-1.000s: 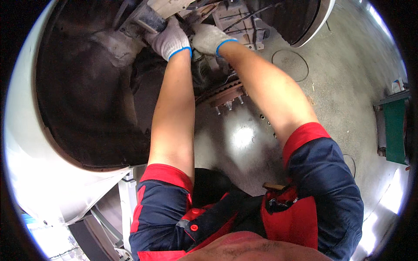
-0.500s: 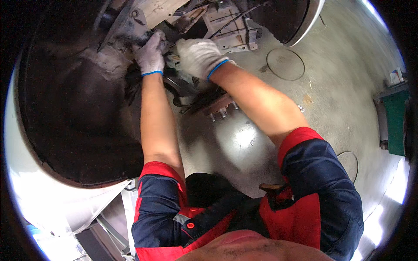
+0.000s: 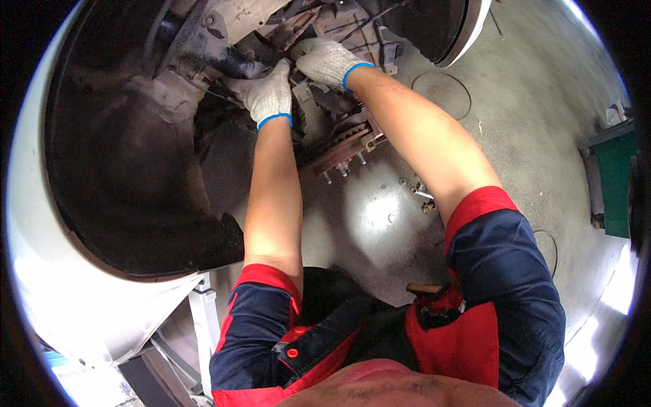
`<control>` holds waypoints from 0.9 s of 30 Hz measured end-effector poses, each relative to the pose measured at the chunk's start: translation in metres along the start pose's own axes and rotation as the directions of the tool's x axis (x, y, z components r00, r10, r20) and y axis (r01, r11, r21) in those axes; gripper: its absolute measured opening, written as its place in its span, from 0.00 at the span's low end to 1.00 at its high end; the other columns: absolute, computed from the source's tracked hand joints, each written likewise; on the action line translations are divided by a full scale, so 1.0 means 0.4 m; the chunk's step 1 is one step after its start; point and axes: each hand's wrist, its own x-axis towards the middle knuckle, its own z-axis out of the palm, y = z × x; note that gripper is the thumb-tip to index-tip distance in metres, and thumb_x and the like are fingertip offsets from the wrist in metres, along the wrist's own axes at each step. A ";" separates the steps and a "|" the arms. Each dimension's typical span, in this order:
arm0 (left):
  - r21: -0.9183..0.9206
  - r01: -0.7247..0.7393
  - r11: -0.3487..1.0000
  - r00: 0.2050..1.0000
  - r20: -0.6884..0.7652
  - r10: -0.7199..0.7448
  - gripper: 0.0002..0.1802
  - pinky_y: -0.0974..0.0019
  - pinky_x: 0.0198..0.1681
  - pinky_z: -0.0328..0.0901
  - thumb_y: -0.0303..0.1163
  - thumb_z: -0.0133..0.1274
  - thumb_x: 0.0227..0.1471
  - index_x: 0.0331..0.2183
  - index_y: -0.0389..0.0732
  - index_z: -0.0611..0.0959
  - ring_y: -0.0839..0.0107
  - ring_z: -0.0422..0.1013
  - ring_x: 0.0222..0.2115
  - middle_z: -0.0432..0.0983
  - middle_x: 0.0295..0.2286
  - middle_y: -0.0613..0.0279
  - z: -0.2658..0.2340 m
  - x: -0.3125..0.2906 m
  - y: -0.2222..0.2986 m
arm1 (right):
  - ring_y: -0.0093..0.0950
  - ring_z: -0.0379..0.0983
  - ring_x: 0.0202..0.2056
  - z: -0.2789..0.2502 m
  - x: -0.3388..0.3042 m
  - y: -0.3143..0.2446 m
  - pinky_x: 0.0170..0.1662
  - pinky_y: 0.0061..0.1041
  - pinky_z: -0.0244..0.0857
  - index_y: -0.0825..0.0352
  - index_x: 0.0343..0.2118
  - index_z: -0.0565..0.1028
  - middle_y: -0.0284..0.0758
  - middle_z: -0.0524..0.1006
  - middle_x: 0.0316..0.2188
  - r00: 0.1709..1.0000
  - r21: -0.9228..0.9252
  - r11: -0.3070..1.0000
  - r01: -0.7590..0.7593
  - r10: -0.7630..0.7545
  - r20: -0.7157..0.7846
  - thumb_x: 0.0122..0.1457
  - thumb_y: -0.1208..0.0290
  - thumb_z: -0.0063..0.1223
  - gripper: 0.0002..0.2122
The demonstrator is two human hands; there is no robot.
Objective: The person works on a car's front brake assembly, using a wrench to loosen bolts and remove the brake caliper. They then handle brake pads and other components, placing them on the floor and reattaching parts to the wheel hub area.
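My left hand (image 3: 266, 95), in a white knit glove with a blue cuff, is among the suspension parts inside a car's wheel arch. Its thumb points up and its curled fingers reach leftward, below a dark cylindrical part (image 3: 239, 64); what they grip is hidden. To its right and slightly farther in, my right hand (image 3: 328, 62), gloved the same way, is closed with its fingertips turned down, and I cannot make out what is in it. Nearer to me, below both hands, shows a rusty brake disc (image 3: 339, 150) with several wheel studs.
A dark wheel arch liner (image 3: 129, 197) curves round on the left, inside the white body panel (image 3: 102, 305). Small metal parts (image 3: 426, 198) lie on the floor beside my right forearm. Farther right are a thin black ring (image 3: 468, 102) and a green cabinet (image 3: 614, 180).
My left hand has moved right and toward me. My right hand has shifted slightly right and farther in. The view has shifted a little; small floor parts now show beside my right forearm.
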 end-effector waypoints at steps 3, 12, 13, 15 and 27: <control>0.124 -0.010 0.992 0.985 0.172 -0.012 0.63 0.55 0.63 0.59 0.53 0.68 0.37 0.62 0.18 0.58 0.40 0.64 0.60 0.63 0.58 0.23 -0.042 0.012 -0.017 | 0.50 0.76 0.49 -0.002 -0.031 -0.027 0.53 0.42 0.70 0.69 0.45 0.80 0.54 0.79 0.45 0.978 -0.013 0.987 0.159 -0.156 0.138 0.57 0.60 0.52 0.19; 0.030 -0.017 0.999 0.992 0.128 0.013 0.48 0.52 0.59 0.62 0.39 0.62 0.40 0.57 0.22 0.63 0.37 0.67 0.56 0.68 0.53 0.25 -0.029 0.012 -0.021 | 0.50 0.78 0.45 0.033 -0.028 -0.046 0.51 0.46 0.71 0.69 0.41 0.80 0.53 0.81 0.40 0.958 -0.183 0.946 0.269 -0.243 0.154 0.52 0.70 0.49 0.15; 0.045 -0.047 0.998 0.986 0.162 0.039 0.52 0.54 0.60 0.61 0.41 0.62 0.40 0.60 0.22 0.60 0.40 0.67 0.56 0.69 0.54 0.28 -0.032 0.025 -0.036 | 0.48 0.79 0.46 0.037 -0.023 -0.039 0.51 0.44 0.72 0.69 0.41 0.81 0.53 0.81 0.41 0.958 -0.230 0.934 0.272 -0.239 0.160 0.52 0.70 0.50 0.16; 0.090 -0.090 0.992 0.974 0.217 0.068 0.56 0.58 0.61 0.60 0.41 0.62 0.41 0.64 0.23 0.54 0.45 0.67 0.56 0.68 0.56 0.33 -0.023 0.036 -0.060 | 0.47 0.79 0.47 0.052 -0.031 -0.027 0.52 0.42 0.72 0.69 0.42 0.82 0.52 0.81 0.42 0.960 -0.261 0.929 0.262 -0.222 0.173 0.52 0.70 0.50 0.16; -0.444 -0.012 0.896 0.790 0.545 0.281 0.53 0.62 0.58 0.62 0.30 0.58 0.42 0.66 0.27 0.53 0.55 0.67 0.51 0.69 0.55 0.46 -0.081 0.200 -0.244 | 0.48 0.81 0.39 0.031 -0.017 -0.102 0.43 0.43 0.75 0.68 0.36 0.82 0.50 0.82 0.35 0.835 -0.407 0.732 0.546 -0.436 0.336 0.50 0.69 0.54 0.12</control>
